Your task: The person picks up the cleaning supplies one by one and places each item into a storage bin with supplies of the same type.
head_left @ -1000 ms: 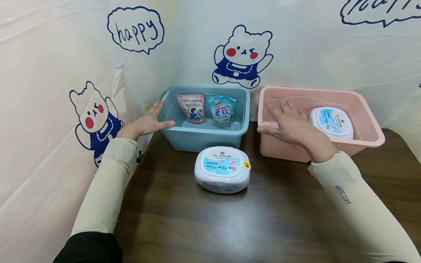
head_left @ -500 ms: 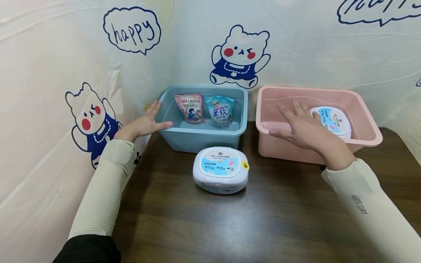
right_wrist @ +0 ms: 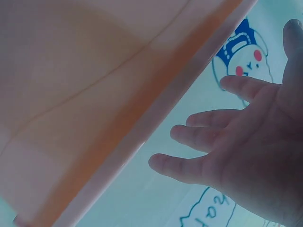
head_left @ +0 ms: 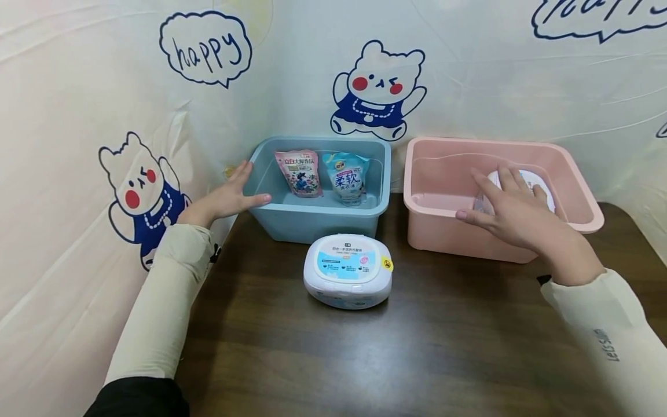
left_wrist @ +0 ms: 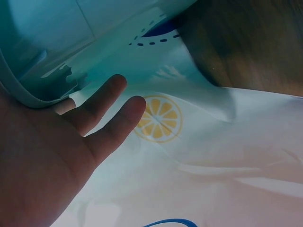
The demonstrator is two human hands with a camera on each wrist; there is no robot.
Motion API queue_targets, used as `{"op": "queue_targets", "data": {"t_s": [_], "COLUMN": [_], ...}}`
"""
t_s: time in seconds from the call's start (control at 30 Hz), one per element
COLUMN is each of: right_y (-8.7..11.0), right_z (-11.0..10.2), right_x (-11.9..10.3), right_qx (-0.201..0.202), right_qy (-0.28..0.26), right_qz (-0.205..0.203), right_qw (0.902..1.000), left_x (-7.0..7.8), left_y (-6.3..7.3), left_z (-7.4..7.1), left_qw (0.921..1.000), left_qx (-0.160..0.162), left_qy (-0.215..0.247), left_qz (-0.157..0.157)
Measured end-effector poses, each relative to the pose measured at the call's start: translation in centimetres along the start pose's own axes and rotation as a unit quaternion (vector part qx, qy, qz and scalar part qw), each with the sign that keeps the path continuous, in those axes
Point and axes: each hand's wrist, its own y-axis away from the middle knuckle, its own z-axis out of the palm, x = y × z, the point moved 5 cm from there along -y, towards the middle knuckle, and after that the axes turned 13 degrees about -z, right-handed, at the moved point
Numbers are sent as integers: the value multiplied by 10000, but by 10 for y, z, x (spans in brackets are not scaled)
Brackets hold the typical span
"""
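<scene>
My left hand (head_left: 221, 200) rests at the left rim of the blue bin (head_left: 318, 223), its fingers spread and nearly straight; in the left wrist view the bin's rim passes by the palm. Inside that bin stand a pink pouch (head_left: 300, 174) and a light blue pouch (head_left: 347, 178). With fingers extended, my right hand (head_left: 521, 214) hovers over the front rim of the pink bin (head_left: 458, 234). It partly hides a white oval tub (head_left: 542, 188) inside. The right wrist view shows the right palm (right_wrist: 255, 151) holding nothing. A second white tub (head_left: 347, 272) sits in front of the blue bin.
Both bins stand side by side at the back of a brown wooden table (head_left: 333, 359). Behind and to the left hangs a pale cloth (head_left: 292, 69) printed with cartoon bears and lettering.
My right hand has moved right along the pink bin, from its left part to over the tub inside. The left hand stays at the blue bin's rim. The view has shifted slightly.
</scene>
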Motion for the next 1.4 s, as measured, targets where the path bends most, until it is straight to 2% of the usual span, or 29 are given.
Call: {"op": "queue_targets", "data": {"t_s": [0.23,0.53,0.8,0.93,1.1,1.23,1.4], "right_y": [16,35,57,63,66,66,71], "right_z": [-5,-10,-12,-10,-5,-2,3], "right_x": [20,52,86,102,117,129,144], "right_qx": [55,165,345,420,281,116,147], "right_qy": [-8,44,-26,-103,-486,-780,-959], "right_qz": [92,439,819,794,744,901,936], "right_qw": [9999,9989,9960,9959,9956,9928,9909], "left_x": [-1,-4,0,0,1,-1,-4], "left_y": [2,-2,1,1,0,-1,-2], "left_z": [-1,1,0,0,0,0,0], "left_qw": [10000,10000,9999,10000,10000,10000,10000], "left_qx": [-14,63,71,38,46,66,74], "left_qy": [16,36,34,38,-21,11,49], "left_qz": [6,53,72,16,23,11,-22]}}
